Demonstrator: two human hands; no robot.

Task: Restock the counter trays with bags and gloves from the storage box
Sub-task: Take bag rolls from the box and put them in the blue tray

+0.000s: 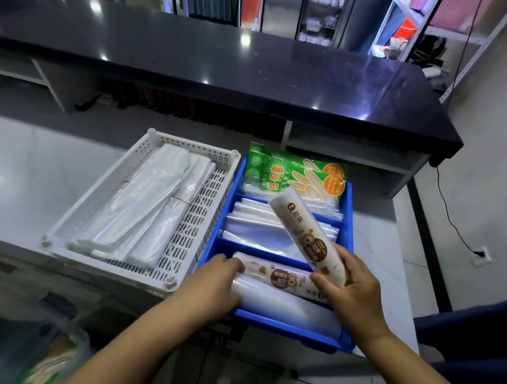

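Note:
A blue divided tray (349, 216) sits on the white counter. Its far compartment holds green glove packs (295, 172), its middle one clear flat bags (262, 225), its near one rolls of bags (279, 279). My right hand (350, 291) grips a white roll with brown print (300, 228), tilted up over the tray. My left hand (215, 285) rests on the left ends of the rolls lying in the near compartment. Beside it, to the left, a white perforated tray (202, 215) holds bundles of clear plastic bags (152, 202).
A black raised counter top (225, 64) runs across behind the trays. A clear storage box (25, 349) with packets inside shows at the lower left. A dark sleeve or fabric (475, 342) is at the right. A wall socket with a cable (480, 254) lies far right.

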